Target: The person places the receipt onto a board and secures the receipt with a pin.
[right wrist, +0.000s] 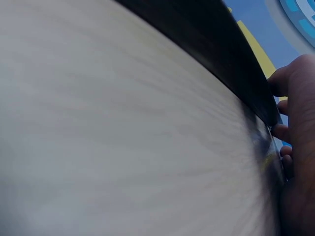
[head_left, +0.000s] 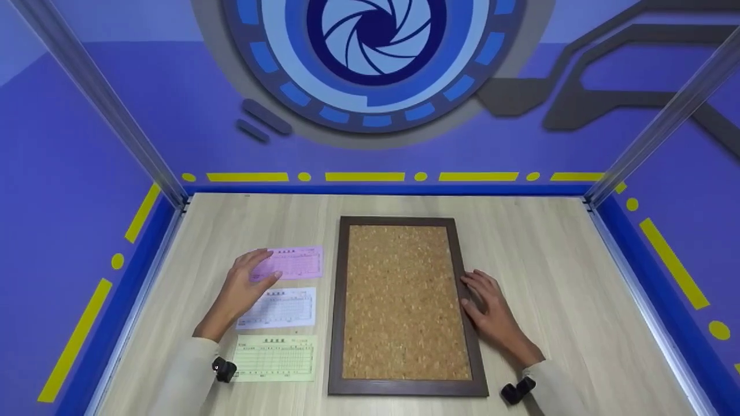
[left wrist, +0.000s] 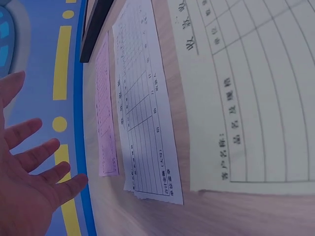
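Observation:
A cork board (head_left: 404,300) in a dark brown frame lies flat on the table, its long sides running front to back. My right hand (head_left: 491,315) rests against the frame's right side, fingers and thumb touching the edge; the right wrist view also has the fingertips at the dark frame (right wrist: 206,44). Left of the board, three printed paper slips lie in a column: pink (head_left: 300,263) at the back, white (head_left: 286,309) in the middle, pale green (head_left: 277,358) in front. Over the pink slip's left part, my left hand (head_left: 240,289) hovers with fingers spread, holding nothing.
The wood-grain table (head_left: 543,242) is enclosed at the back and sides by blue-purple panels (head_left: 370,162) with yellow dashes. Metal posts (head_left: 133,121) stand at the back corners. Each wrist wears a small black camera (head_left: 224,370).

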A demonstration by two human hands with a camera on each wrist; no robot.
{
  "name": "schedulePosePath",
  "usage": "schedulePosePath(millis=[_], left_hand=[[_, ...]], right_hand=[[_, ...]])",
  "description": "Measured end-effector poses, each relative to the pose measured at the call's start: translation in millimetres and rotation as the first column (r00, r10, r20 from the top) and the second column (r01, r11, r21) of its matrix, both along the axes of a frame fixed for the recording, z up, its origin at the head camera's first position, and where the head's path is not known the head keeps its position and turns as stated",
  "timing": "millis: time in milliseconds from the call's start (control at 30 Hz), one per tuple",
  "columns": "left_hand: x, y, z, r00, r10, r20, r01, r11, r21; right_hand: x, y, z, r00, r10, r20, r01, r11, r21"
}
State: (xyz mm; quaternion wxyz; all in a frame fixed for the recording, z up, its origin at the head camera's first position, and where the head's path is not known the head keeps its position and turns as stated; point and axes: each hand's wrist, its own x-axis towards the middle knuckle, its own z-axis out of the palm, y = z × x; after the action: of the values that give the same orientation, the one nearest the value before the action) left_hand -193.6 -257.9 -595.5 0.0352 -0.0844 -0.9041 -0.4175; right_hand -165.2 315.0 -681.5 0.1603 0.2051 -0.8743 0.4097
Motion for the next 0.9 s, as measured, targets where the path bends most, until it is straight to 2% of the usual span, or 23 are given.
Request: schedulePosePath(millis=[300,600,900], left_hand=[[-1.9,-11.2,0.4,1.000,0.007,0.017,-0.006,1.000,-0.012],[-6.8,-19.3,-5.2,0.998,0.053,0.025,-0.054,0.998,0.018],[-13.2,-25.0,-9.5,0.996,0.055,0.070,-0.060,0.996,0.066]], right_hand=[[-0.5,-1,0.7,1.000,0.007,0.006,-0.007,1.000,-0.006],[0.9,-1,1.6,0.999,-0.005,0.047,0.005,1.000,-0.009],[0.5,-1,-0.6,0.999,0.000,0.036,0.001,1.000,-0.018]])
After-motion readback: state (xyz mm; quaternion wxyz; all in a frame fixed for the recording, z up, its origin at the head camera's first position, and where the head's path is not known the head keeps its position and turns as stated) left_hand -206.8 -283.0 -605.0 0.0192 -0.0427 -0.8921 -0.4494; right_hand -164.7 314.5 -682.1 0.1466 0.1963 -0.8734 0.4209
